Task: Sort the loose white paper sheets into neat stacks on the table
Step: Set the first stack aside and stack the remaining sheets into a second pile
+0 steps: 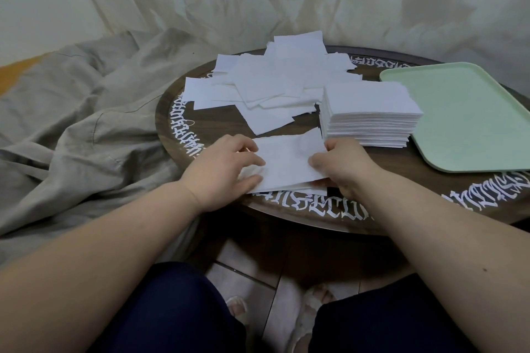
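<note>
A small bundle of white sheets (286, 165) lies at the near edge of the round dark table (286, 210). My left hand (226, 169) holds the bundle's left side, with fingers over the top and thumb at the lower edge. At the bundle's right side, my right hand (341, 165) grips it, thumb on top. A tall, squared stack of white sheets (370, 112) stands just behind my right hand. A loose heap of scattered white sheets (275, 80) covers the far middle of the table.
A pale green tray (464, 117) lies on the right of the table, beside the tall stack. Rumpled grey cloth (86, 123) lies to the left and hangs behind. White lettering rings the table rim. My knees and slippered feet are below the table edge.
</note>
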`<state>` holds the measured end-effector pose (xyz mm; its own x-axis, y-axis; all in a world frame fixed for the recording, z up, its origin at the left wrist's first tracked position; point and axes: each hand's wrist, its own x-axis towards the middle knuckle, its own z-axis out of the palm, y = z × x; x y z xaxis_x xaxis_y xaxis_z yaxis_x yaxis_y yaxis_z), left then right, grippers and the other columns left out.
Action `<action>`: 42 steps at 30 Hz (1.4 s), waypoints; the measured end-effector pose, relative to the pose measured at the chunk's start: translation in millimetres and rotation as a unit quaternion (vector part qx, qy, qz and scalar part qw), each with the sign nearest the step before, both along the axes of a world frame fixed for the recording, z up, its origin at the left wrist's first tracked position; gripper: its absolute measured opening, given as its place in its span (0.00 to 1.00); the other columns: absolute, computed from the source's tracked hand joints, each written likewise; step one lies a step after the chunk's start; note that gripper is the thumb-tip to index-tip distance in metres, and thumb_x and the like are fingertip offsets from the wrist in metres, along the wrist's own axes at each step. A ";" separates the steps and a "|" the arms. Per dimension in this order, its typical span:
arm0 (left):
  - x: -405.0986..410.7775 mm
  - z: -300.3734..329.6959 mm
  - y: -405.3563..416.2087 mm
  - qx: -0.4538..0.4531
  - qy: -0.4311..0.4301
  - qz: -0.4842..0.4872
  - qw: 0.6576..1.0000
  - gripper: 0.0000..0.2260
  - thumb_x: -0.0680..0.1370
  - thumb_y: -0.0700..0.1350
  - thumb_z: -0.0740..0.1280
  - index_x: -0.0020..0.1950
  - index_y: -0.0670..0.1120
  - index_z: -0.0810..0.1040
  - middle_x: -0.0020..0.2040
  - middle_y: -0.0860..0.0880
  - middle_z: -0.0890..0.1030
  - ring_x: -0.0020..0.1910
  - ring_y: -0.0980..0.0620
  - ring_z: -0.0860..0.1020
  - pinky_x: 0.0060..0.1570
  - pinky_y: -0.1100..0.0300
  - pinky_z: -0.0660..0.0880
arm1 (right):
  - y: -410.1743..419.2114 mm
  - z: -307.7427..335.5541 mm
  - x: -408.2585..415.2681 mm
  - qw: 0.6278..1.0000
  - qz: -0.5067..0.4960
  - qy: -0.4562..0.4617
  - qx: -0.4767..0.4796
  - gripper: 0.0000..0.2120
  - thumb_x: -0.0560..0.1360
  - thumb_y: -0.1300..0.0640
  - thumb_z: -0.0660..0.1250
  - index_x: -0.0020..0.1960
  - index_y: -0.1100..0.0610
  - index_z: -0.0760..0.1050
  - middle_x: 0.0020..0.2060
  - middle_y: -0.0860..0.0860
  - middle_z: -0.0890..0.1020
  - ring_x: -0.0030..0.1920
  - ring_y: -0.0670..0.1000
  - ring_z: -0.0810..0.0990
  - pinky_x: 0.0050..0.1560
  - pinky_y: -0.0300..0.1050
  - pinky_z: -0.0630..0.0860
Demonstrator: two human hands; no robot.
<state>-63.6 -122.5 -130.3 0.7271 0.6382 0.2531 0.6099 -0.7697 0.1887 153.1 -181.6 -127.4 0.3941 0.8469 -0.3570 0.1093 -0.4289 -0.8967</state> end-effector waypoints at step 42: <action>9.9 12.0 -13.3 -0.012 0.036 0.045 0.998 0.05 0.75 0.47 0.66 0.47 0.49 0.79 0.45 0.51 0.81 0.46 0.47 0.79 0.43 0.56 0.71 | -26.4 18.0 27.3 0.766 0.341 -0.539 0.087 0.10 0.73 0.52 0.67 0.52 0.51 0.72 0.46 0.45 0.68 0.43 0.52 0.73 0.41 0.45 0.67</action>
